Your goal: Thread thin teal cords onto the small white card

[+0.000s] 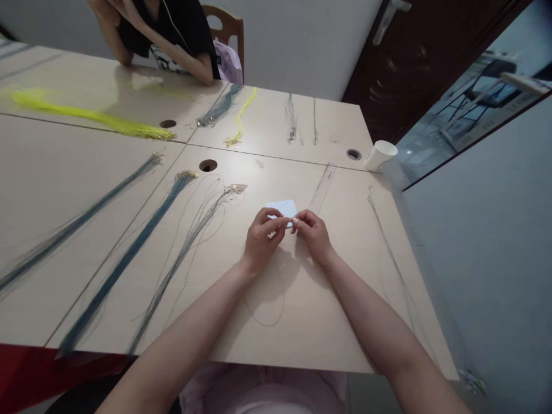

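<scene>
My left hand (264, 234) and my right hand (314, 234) meet over the table, fingertips pinched together and almost touching. Between them is a thin line; any small piece at the fingertips is too tiny to make out. A loop of this thin line (268, 325) hangs or lies below my left hand. Just behind my fingers is a white piece of paper (283, 208). To the right of it lies a clear ruler (323, 187), partly behind my right hand. Left of my hands a loose bundle of grey lines (190, 237) ends in small gold-coloured metal bits (234, 188).
More blue-grey bundles (129, 261) and a bright yellow bundle (95, 118) lie on the table (345, 322). A white cup (381, 155) stands tilted near the right edge. Cable holes (208, 165) open in the tabletop. Across sits a person in a black shirt (181, 34).
</scene>
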`<state>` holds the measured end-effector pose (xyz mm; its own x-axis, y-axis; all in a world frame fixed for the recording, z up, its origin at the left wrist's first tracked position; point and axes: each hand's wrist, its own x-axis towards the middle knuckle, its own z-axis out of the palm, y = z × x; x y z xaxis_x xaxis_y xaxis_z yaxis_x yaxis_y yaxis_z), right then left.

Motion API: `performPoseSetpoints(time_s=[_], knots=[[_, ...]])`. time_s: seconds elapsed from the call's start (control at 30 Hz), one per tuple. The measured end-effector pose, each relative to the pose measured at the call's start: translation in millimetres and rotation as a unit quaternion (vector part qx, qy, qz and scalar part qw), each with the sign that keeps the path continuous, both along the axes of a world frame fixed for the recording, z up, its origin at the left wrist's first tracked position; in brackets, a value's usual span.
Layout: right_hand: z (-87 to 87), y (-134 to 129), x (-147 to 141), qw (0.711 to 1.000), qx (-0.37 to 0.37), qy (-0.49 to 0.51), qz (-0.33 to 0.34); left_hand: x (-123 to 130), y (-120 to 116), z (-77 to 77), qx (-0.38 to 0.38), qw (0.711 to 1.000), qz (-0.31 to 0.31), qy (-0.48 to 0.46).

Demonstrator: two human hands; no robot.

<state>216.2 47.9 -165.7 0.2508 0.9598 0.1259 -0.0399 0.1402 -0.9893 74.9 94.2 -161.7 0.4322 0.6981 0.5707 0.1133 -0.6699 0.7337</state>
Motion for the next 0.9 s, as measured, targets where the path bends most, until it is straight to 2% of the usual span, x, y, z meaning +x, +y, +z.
performPoseSetpoints(time_s=[0.3,0.6,0.9], knots=[[0.0,-0.3,0.2,1.0,-0.019,-0.008,-0.009,0.5,-0.8,3.6,-0.017,1.0,0.016,0.003],[0.8,-0.3,-0.2,1.0,-0.023,-0.017,-0.01,2.5,0.5,0.7,-0.036,0.999,0.014,0.001],[0.7,-0.3,-0.2,1.0,-0.012,-0.013,-0.009,-0.6,-0.1,-0.6,-0.01,1.0,0.013,-0.001]])
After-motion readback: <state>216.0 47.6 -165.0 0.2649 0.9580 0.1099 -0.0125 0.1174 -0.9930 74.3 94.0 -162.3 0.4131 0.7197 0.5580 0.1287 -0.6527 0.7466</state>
